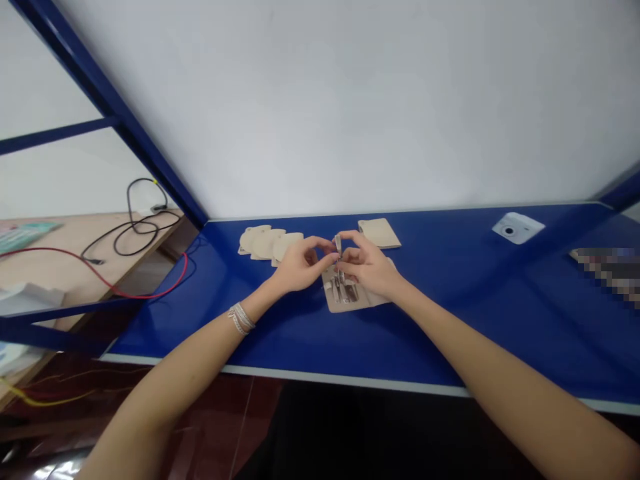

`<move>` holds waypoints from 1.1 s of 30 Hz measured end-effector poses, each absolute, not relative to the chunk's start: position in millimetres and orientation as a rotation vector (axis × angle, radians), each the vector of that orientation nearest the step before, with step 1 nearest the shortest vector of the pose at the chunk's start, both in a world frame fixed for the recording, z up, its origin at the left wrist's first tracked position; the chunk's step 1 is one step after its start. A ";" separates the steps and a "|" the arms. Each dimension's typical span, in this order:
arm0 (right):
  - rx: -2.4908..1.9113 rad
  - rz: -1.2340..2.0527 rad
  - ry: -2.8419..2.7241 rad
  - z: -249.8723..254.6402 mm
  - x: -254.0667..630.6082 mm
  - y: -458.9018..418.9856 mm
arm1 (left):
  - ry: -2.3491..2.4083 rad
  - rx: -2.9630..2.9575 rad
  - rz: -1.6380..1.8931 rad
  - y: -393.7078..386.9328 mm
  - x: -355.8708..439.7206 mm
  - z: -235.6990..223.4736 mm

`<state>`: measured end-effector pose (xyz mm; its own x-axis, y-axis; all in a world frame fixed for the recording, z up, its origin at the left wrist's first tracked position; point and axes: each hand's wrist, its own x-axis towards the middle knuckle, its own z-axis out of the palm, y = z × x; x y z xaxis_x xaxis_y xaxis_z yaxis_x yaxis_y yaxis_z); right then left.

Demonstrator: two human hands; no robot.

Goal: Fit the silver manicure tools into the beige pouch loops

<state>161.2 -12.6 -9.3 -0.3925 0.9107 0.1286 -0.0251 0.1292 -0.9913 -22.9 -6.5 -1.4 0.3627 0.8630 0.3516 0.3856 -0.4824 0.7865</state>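
Blue table (450,300), open beige case (369,299), right fingers (356,238) pinching small metal tool (339,245), left fingers (323,264) curled beside it, grip unclear

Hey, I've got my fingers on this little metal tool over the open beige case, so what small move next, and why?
I'd probably lower the small metal tool toward the open case: your right hand seems to pinch it over the case, your left hand is close by, and other tools lie inside.

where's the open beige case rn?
Head view, near center: the open beige case lies on the blue table, partly hidden by the right hand, well left of the white camera.
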 end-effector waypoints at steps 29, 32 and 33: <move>-0.905 1.362 -1.598 -5.0 155.6 -20.5 | 1.162 2.252 1.218 -8.7 -24.1 2.8; -0.885 1.340 -1.625 -6.7 157.1 -19.7 | 1.162 2.259 1.236 -8.9 -24.0 4.3; -0.881 1.336 -1.631 -7.1 157.5 -19.4 | 1.161 2.259 1.240 -8.9 -23.9 4.4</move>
<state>157.5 -19.4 -7.1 -0.4088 0.8973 0.1666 0.0134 0.1885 -0.9820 -23.9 -8.9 4.4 0.2955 0.7765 0.5565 0.5048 -0.6215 0.5991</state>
